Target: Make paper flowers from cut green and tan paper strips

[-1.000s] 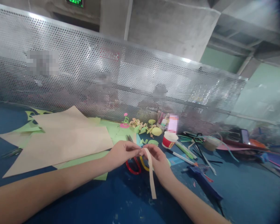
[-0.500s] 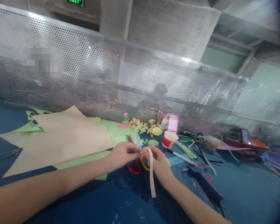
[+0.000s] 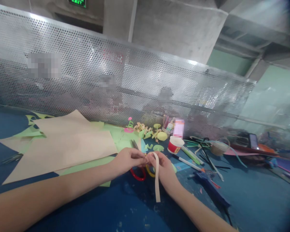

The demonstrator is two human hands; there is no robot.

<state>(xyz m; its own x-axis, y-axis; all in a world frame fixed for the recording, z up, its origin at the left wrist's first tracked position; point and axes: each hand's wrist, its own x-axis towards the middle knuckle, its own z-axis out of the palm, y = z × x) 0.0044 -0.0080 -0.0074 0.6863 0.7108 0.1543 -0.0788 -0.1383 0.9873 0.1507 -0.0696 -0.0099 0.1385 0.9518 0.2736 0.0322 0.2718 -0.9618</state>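
A narrow cream paper strip (image 3: 157, 180) hangs from my fingers, its loose end dangling over the blue table. My right hand (image 3: 163, 164) is closed on the strip near its upper end. My left hand (image 3: 129, 159) meets it there, thumb and fingers pinched together at the same end; the exact grip between the fingertips is hidden. Under both hands lie scissors (image 3: 138, 175) with one red and one yellow handle loop, their blades pointing away from me. Large cream paper sheets (image 3: 70, 141) spread beside my left arm, over green sheets (image 3: 106, 129).
A red and white paper cup (image 3: 176, 145) stands beyond my right hand, near pens (image 3: 190, 154) and a blue glue gun (image 3: 210, 188). Several small paper pieces (image 3: 147, 132) and a pink-based paper ornament (image 3: 129, 125) sit before a perforated metal screen (image 3: 140, 77).
Almost nothing differs. The strip's loose end has shifted very slightly up and left; both hands stay together in the same place.
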